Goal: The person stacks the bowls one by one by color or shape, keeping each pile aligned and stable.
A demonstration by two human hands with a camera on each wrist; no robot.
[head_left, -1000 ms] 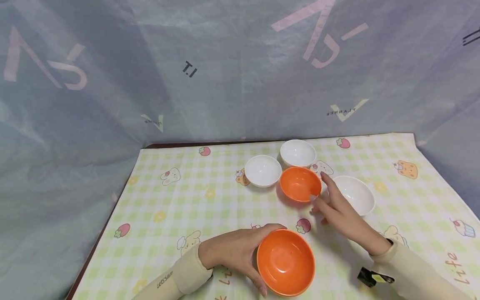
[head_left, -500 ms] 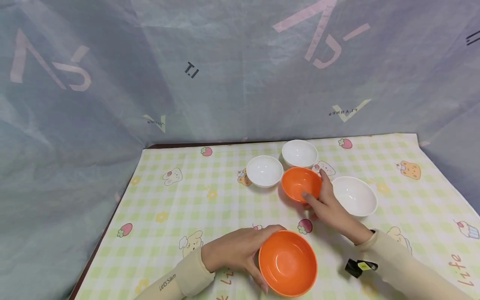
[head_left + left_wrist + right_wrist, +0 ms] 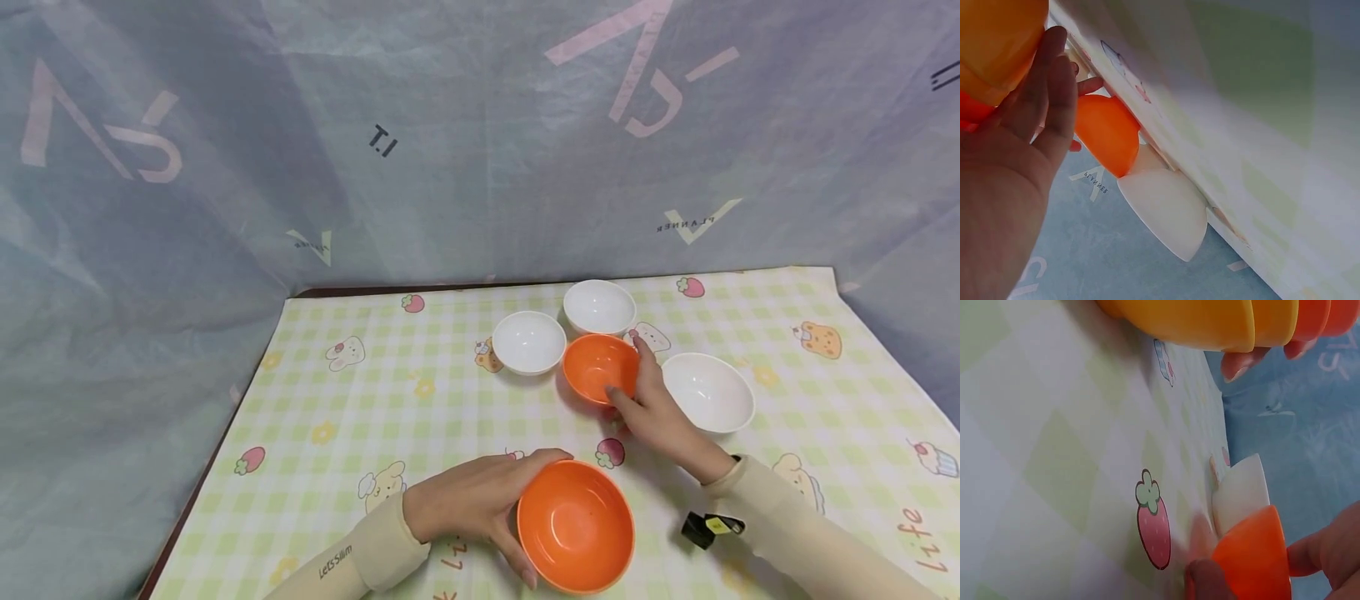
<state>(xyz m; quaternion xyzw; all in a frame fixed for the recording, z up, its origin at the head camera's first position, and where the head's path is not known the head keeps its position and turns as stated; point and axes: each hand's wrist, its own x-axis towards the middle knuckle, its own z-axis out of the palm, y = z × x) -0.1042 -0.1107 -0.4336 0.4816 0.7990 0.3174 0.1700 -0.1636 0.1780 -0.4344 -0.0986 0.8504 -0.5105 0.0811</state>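
Note:
Near the front edge, my left hand (image 3: pixel 487 500) curves round the side of a stack of nested bowls (image 3: pixel 576 527). The top bowl is orange; the right wrist view shows yellow bowls (image 3: pixel 1191 322) beneath redder ones. My right hand (image 3: pixel 660 417) pinches the near right rim of a single orange bowl (image 3: pixel 592 367), thumb inside and fingers outside. That bowl sits upright on the cloth, close to the white bowls. In the left wrist view the orange bowl (image 3: pixel 1107 131) appears beyond my left fingers, with a white bowl (image 3: pixel 1169 212) beside it.
Two white bowls (image 3: pixel 529 343) (image 3: pixel 599 307) stand behind and left of the single orange bowl. Another white bowl (image 3: pixel 708 392) stands just right of my right hand. A checked tablecloth (image 3: pixel 300 500) covers the table, and a grey-blue curtain (image 3: pixel 420 192) hangs behind it.
My right hand has moved left to the single orange bowl and taken its rim between thumb and fingers. The left hand keeps its grip on the stack.

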